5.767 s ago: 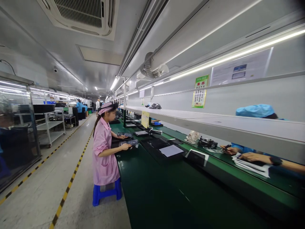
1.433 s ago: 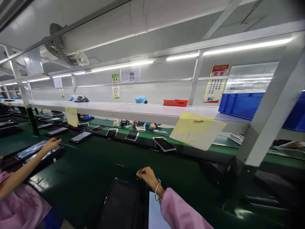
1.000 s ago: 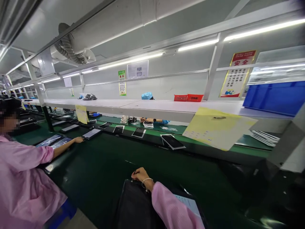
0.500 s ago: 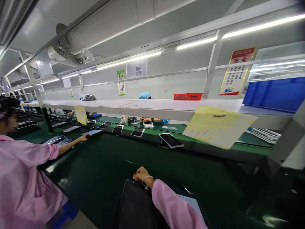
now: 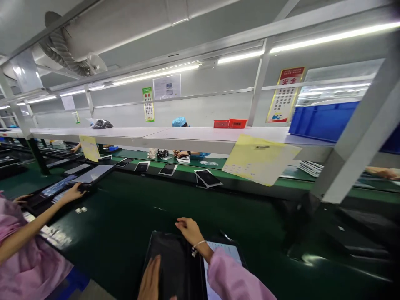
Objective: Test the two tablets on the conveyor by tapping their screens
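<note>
The green conveyor belt runs across the view under a long white shelf. On it, at the bottom edge, lies a black tablet cover, opened flat, with a tablet with a pale screen touching its right edge. The left hand lies flat on the near part of the cover, fingers straight and spread, gripping nothing. The right hand, in a pink sleeve with a bead bracelet at the wrist, rests at the cover's far top edge; its fingers are curled onto that edge, though whether they pinch it cannot be told.

To the left a co-worker's hand in pink reaches onto a tablet with a lit screen. Further along the belt lie several dark tablets. A yellow sheet hangs from the shelf edge. On the shelf stand 2 red trays and a blue bin; what they contain is hidden.
</note>
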Tool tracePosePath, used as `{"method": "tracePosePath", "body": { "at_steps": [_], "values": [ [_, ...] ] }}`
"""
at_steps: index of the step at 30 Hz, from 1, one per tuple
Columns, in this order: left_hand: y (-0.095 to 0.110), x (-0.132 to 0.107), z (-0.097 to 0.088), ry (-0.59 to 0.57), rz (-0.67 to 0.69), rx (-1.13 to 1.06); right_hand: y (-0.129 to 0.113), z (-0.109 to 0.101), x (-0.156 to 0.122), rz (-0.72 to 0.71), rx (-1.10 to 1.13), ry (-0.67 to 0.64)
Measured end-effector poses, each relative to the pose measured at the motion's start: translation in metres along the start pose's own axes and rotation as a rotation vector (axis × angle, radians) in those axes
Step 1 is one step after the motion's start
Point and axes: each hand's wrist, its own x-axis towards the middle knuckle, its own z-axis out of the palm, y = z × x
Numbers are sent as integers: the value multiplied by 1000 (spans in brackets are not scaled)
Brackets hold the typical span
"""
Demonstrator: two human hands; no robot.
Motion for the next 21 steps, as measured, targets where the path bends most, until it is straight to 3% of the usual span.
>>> {"method": "tracePosePath", "body": {
  "at_steps": [3, 6, 9, 15, 18, 21],
  "values": [
    [30, 57, 17, -179, 110, -49, 26, -51, -35, -22, 23, 196],
    [52, 106, 33, -164, 123, -58, 54, -97, -80, -4, 32, 346],
    [58, 128, 48, -124, 129, -54, 80, -122, -127, 61, 70, 430],
    [49, 135, 61, -160, 217, -135, 103, -120, -186, 85, 83, 462],
    [45, 132, 50, -217, 238, -213, 99, -113, -199, 37, 18, 447],
    [39, 114, 29, -239, 207, -265, 95, -108, -205, 11, -45, 405]
  ]
}}
